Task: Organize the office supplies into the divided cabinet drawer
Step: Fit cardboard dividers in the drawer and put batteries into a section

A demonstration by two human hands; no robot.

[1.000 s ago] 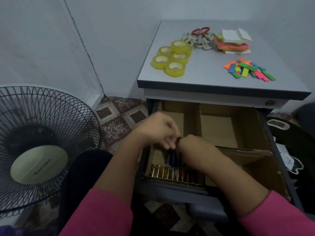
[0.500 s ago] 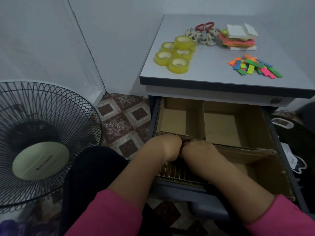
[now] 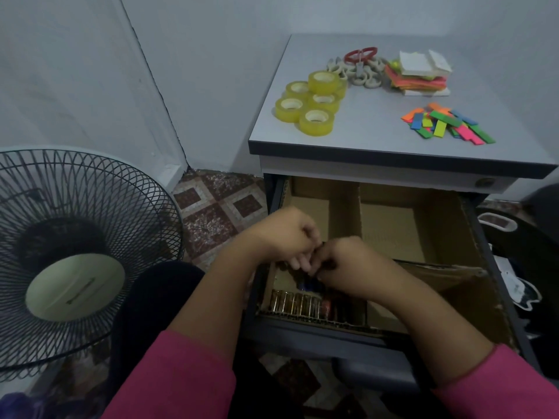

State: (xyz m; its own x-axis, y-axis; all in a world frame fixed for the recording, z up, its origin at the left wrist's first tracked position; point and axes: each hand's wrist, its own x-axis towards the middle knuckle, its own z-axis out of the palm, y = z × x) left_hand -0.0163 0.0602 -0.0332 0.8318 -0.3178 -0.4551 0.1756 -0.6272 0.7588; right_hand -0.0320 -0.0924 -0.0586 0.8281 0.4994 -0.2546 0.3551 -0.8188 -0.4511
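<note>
Both hands, left hand [image 3: 284, 237] and right hand [image 3: 348, 264], curl together, contents hidden, over drawer's [image 3: 305, 334] front-left compartment; batteries [image 3: 298, 305] lie directly below.

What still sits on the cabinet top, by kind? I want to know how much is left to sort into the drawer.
Yellow clear-tape rolls: 5
Red-handled scissors: 1
Pile of grey ring-shaped pieces: 1, rings too blurred to count
Stack of coloured and white paper pads: 1
Heap of coloured sticky strips: 1, overlapping
Total: 9
</note>
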